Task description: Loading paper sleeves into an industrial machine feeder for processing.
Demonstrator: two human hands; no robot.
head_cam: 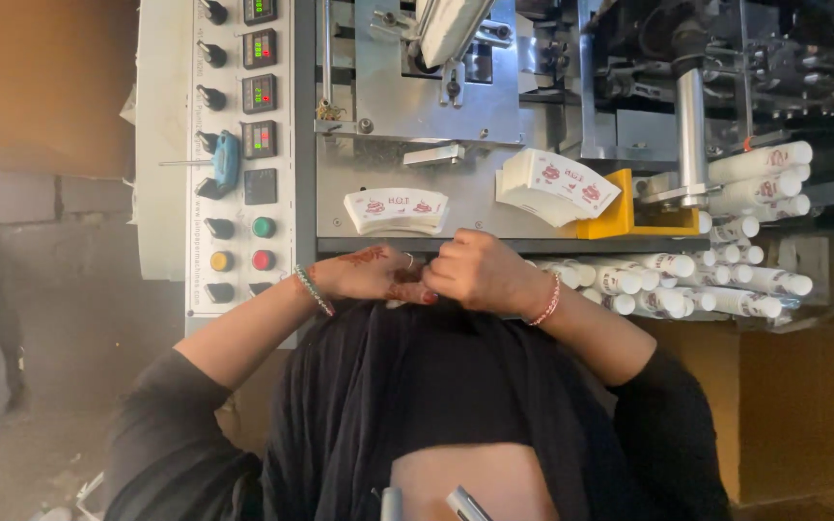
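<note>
Two hands, left hand (371, 274) and right hand (480, 273), press together, fingers curled on black cloth (407, 367). Just beyond them lies a fan-shaped stack of white printed paper blanks (396, 211) on the grey metal machine table (470, 188); white paper cup stacks (697, 280) lie right.

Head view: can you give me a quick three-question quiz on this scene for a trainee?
1. True or false: the left hand and the right hand meet, fingers curled, at the top edge of the black cloth.
2. Which lies closest above the hands on the grey metal machine deck? A: the fan-shaped stack of white printed paper blanks. B: the blue-handled tool. C: the white rolled paper tubes.
3. Fill in: on the white control panel, the round button just below the green round push-button is ___.

Key: 1 true; 2 A; 3 red.
</note>
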